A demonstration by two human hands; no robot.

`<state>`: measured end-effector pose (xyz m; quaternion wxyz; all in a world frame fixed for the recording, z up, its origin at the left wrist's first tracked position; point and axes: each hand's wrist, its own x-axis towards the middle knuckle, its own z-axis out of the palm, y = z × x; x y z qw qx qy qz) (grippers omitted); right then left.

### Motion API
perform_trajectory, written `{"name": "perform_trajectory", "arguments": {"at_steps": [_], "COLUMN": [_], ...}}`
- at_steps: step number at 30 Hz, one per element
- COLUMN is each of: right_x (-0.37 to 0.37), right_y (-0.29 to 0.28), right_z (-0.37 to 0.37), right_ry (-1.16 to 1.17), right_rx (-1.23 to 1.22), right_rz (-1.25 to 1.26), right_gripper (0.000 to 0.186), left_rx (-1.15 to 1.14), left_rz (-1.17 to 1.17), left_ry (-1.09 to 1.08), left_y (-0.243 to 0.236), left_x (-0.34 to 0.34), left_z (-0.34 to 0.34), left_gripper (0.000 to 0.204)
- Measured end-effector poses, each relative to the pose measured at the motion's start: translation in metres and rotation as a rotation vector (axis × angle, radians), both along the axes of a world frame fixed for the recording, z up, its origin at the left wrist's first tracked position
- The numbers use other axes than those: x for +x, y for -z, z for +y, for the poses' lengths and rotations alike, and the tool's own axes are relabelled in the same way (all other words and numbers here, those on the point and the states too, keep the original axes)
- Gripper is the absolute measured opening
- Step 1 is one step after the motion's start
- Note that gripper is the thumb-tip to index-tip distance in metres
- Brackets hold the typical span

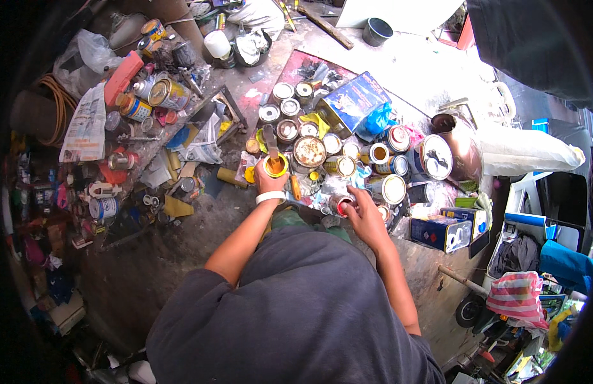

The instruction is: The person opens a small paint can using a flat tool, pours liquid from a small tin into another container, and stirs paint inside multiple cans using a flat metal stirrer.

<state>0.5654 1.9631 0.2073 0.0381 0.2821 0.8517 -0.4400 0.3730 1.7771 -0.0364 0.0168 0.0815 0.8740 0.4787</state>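
Note:
My left hand (271,182) is wrapped round a small can of orange-yellow paint (275,166), held open side up. A flat stirring stick (271,142) stands in it, leaning on the rim. To the right, the thumb and fingers of my right hand (368,217) curl against a small can with red paint at its rim (340,204). Between the hands lies a tool with an orange handle (296,188). Just beyond it sits a wide round can with a rust-stained lid (310,152).
Several paint cans crowd the floor ahead, with a large blue rectangular tin (357,99) behind them. On the right stand a copper-coloured pot (459,144) and blue rectangular tins (440,233). More cans, newspaper (84,128) and a wooden frame (229,105) clutter the left.

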Motion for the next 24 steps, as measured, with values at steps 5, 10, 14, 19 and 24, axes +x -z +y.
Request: {"name": "perform_trajectory", "arguments": {"at_steps": [5,10,14,19,24], "right_x": [0.038,0.064,0.072,0.067,0.068], "right_y": [0.011,0.023,0.027,0.026,0.037], "right_z": [0.0,-0.001,-0.003,-0.005,-0.008], "right_ry": [0.072,0.159,0.171,0.185,0.145], "right_rx": [-0.002,0.049,0.08,0.011,0.053], "right_rz": [-0.059,-0.108,-0.078,-0.125,-0.111], "right_gripper": [0.044,0.041,0.041,0.042,0.043], "left_rx": [-0.117,-0.155,-0.136,-0.18,-0.184], "left_rz": [-0.003,0.02,-0.012,-0.04,-0.027], "left_ry": [-0.011,0.003,0.062,0.084,0.151], "left_y": [0.035,0.047,0.038,0.041,0.035], "left_x": [0.007,0.015,0.016,0.012,0.004], "left_z": [0.007,0.004,0.006,0.003,-0.002], "left_gripper": [0.087,0.086,0.084,0.092,0.09]}}
